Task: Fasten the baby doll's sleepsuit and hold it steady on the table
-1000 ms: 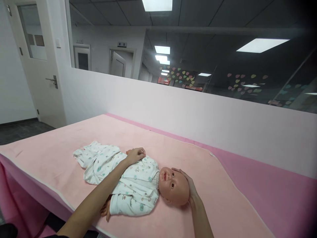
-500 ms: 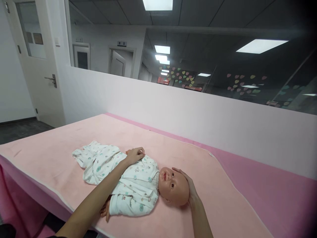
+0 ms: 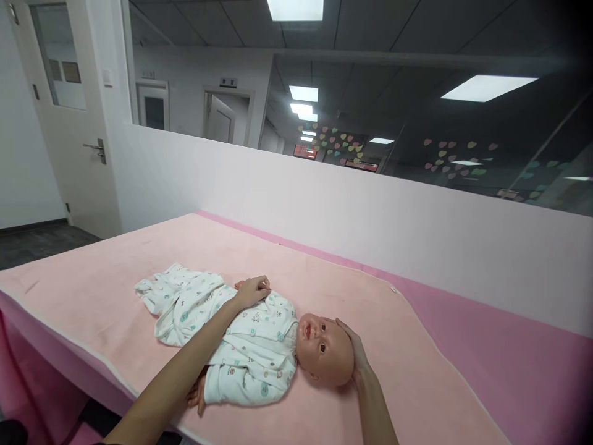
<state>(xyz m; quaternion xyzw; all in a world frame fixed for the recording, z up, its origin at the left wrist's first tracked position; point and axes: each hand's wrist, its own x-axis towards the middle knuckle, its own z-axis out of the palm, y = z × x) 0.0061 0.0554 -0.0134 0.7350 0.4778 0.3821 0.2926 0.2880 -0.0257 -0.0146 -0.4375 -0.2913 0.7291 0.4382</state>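
Doll [image 3: 259, 364] on its back on a peach cloth [image 3: 407, 358], laid over a tabletop with a darker pink covering [image 3: 504, 352]; head [image 3: 331, 355] toward the right, face up; dressed in a white outfit [image 3: 248, 349] with small green and brown prints, lower end spread in folds toward the left; sleeve on the near side stretched out, with a small brown doll hand [image 3: 198, 394] poking from the cuff, close to the cloth's near edge. Hands well apart from each other, both on the doll; right hand [image 3: 359, 353] cupped around the crown, fingers unclenched and lying along the far side of the head, palm hidden behind it; left hand [image 3: 254, 290] on the far side of the torso, forearm slanting across the doll's middle from lower left, fingers curled over the outfit near the other doll hand; cloth pinched or merely touched there, cannot tell. Behind the tabletop, a low white wall [image 3: 324, 191] with a long window [image 3: 417, 111] above, pastel heart shapes [image 3: 343, 139] on the glass, bright ceiling panels [image 3: 295, 8] and a door standing ajar [image 3: 222, 120] beyond; at far left, a cream door [image 3: 78, 167] with a lever handle [image 3: 99, 150].
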